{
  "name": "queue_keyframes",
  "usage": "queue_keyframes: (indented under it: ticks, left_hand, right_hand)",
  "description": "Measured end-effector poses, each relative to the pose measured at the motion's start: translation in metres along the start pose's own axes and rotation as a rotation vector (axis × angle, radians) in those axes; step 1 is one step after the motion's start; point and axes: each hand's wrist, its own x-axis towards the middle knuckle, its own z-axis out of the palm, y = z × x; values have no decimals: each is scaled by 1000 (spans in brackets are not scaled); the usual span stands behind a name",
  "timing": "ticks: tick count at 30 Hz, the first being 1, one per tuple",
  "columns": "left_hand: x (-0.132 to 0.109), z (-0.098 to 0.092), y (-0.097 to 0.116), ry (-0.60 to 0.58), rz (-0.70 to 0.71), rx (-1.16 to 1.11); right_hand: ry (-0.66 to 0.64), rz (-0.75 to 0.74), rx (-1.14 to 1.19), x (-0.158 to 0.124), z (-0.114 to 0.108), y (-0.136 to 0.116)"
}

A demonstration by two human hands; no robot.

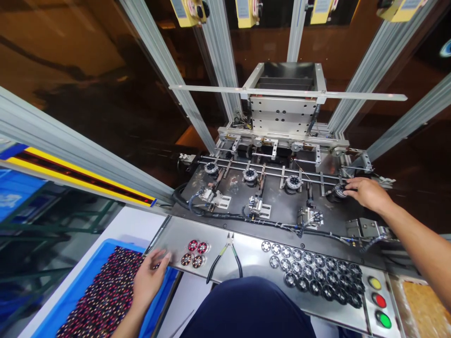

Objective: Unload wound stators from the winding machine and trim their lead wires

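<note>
My right hand (pixel 366 191) reaches far right into the machine, fingers closed round a round stator (pixel 339 190) seated on the rightmost station. Three more stators (pixel 250 175) sit on the other stations along the rail. My left hand (pixel 151 277) hovers at the left end of the steel shelf (pixel 246 256), fingers spread, empty, beside several wound red and copper stators (pixel 195 253). Under that hand is a blue bin (pixel 79 286) full of wound stators.
Small cutters (pixel 227 253) with dark handles lie mid-shelf. Several bare silver stators (pixel 313 272) are laid in rows on the right of the shelf. Yellow, red and green buttons (pixel 378 300) stand at the far right. Cables and clamps cross the black machine bed.
</note>
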Motion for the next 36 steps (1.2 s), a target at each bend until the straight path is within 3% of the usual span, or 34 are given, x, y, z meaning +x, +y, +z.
queue_keyframes:
  ticks: [7, 11, 17, 20, 23, 28, 36]
  left_hand:
    - [-3, -3, -2, -11, 9, 46]
    - [-2, 1, 1, -20, 24, 98]
    - [-1, 1, 9, -22, 54, 159]
    - [-3, -4, 11, -28, 66, 192]
    - [-3, -7, 13, -33, 65, 235]
    - [0, -2, 20, -20, 74, 268]
    - [-2, 10, 29, -52, 113, 221]
  right_hand:
    - [-128, 13, -99, -49, -1, -25]
    - [-155, 12, -109, -59, -1, -36]
    - [33, 16, -124, -56, -26, -51]
    - [152, 57, -127, -68, -47, -46]
    - [178, 76, -119, -83, -59, -35]
    - [58, 90, -94, -93, -49, -32]
    - [-199, 128, -38, -60, -25, -48]
